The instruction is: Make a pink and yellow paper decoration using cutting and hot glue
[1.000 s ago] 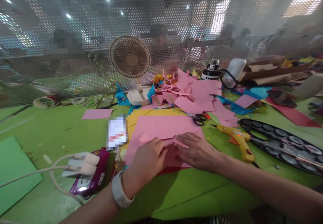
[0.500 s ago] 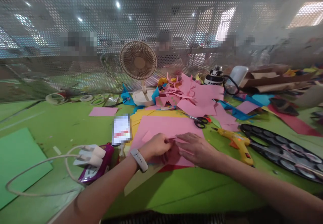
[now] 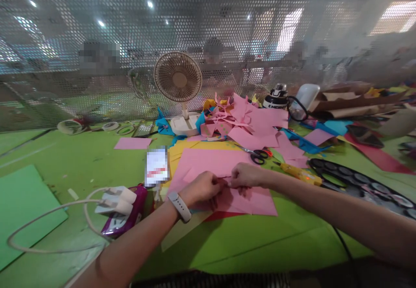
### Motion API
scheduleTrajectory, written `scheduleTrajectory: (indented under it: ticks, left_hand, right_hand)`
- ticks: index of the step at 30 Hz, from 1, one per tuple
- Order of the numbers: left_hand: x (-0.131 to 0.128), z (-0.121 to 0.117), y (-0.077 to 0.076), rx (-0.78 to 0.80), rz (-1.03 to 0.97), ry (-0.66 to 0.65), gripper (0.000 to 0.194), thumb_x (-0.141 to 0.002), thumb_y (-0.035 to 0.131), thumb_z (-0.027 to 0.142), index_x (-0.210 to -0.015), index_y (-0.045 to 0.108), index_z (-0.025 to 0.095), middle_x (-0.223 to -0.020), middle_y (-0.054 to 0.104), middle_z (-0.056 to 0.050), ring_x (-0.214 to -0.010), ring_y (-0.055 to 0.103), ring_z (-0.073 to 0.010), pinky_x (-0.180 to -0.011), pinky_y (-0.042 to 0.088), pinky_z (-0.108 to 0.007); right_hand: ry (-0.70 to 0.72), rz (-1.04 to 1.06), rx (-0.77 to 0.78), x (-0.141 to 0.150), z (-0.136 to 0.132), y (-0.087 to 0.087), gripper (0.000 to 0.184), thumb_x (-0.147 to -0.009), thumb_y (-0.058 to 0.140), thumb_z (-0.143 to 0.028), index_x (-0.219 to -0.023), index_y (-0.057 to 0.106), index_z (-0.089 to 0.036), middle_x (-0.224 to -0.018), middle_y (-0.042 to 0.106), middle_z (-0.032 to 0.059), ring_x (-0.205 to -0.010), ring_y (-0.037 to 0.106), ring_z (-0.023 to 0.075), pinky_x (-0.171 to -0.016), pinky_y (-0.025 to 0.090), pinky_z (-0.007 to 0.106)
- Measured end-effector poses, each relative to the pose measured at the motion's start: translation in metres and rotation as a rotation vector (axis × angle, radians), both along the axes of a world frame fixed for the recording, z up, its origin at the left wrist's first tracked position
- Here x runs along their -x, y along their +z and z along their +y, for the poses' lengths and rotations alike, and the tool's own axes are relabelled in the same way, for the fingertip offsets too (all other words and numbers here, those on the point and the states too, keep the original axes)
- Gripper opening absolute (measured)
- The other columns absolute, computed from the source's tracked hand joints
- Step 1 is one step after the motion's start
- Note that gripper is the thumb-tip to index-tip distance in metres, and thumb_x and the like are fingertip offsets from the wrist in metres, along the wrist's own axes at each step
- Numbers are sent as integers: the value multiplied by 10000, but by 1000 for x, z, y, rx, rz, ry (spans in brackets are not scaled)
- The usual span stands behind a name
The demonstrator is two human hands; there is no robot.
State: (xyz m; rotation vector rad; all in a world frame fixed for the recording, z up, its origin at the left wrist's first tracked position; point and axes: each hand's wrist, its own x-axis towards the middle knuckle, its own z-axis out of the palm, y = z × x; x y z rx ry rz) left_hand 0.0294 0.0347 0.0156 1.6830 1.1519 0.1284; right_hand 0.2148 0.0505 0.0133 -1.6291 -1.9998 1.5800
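left hand (image 3: 204, 187) and right hand (image 3: 247, 176) both pinch pink paper (image 3: 232, 202) near its middle, seemingly at a fold; keep pressure even.

"Where does the single view look from?"
"The person's head, close over the near edge of the table (image 3: 253, 247)."
"Facing?"
"Forward and down, left hand (image 3: 202, 189) and right hand (image 3: 246, 177) just below the middle, perforated screen (image 3: 126, 28) across the background."
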Motion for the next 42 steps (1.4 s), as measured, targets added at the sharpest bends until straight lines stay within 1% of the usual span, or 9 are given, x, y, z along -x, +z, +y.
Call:
scheduleTrajectory:
  ticks: [5,10,20,27,30,32,36,38,42]
  left_hand:
    - [1,-1,-1,-35,16,0,323,-813,433,380,-599,546,165,-471,596,-18,-418,561,-151,-434,408,-230]
    - [0,2,-4,-118,31,42,303,-748,547,385,-549,552,157,-459,566,1,-486,566,-152,-472,382,-221]
    - [6,-12,8,64,50,93,382,-809,474,421,-542,531,155,-467,603,-28,-373,542,-143,-395,386,-237]
    - [23,-14,16,52,155,84,496,-838,421,508,-511,514,147,-422,572,-42,-339,521,-128,-370,343,-210]
    - [25,-16,24,-132,188,121,437,-868,383,456,-584,521,154,-491,595,-38,-403,555,-141,-440,414,-239]
    - [24,-17,26,-413,191,153,361,-878,392,421,-696,559,158,-631,632,-44,-553,601,-160,-564,461,-274]
    - [21,-13,19,-984,265,-50,187,-839,512,259,-977,607,175,-988,618,-80,-916,573,-210,-808,453,-339]
    - [20,-11,14,-1030,322,-157,207,-852,489,178,-1022,606,171,-998,609,-82,-956,552,-206,-836,447,-339]
    - [19,-11,12,-1042,394,-243,214,-892,411,122,-929,620,144,-899,622,-74,-888,562,-193,-811,453,-337]
  right_hand:
    - [3,87,116,-5,2,-2,198,-743,630,-178,-565,548,-149,-464,659,12,-378,601,111,-391,463,170]
    - [-10,115,141,-7,3,-3,202,-756,633,-180,-581,538,-148,-465,663,19,-380,610,117,-386,480,169]
    - [-4,124,115,-8,-1,-4,266,-763,670,-244,-561,534,-138,-462,657,31,-394,621,115,-432,514,169]
    - [40,77,44,-9,0,-11,271,-797,626,-274,-583,516,-148,-481,656,20,-378,600,100,-414,495,168]
    - [66,31,-69,-9,-4,-9,246,-817,589,-271,-613,511,-157,-468,638,1,-383,592,98,-417,480,172]
    - [78,-8,-195,-11,-11,-3,198,-817,582,-280,-669,531,-160,-495,634,-8,-421,599,109,-440,474,191]
    - [81,-100,-524,-14,-33,9,124,-774,636,-273,-824,593,-167,-814,663,50,-751,628,182,-641,471,273]
    - [149,-201,-730,-16,-43,10,127,-813,607,-271,-890,606,-170,-939,629,79,-859,589,212,-704,447,308]
    - [324,-503,-1206,-19,-52,3,129,-891,514,-239,-942,604,-162,-922,600,83,-791,559,205,-651,434,313]
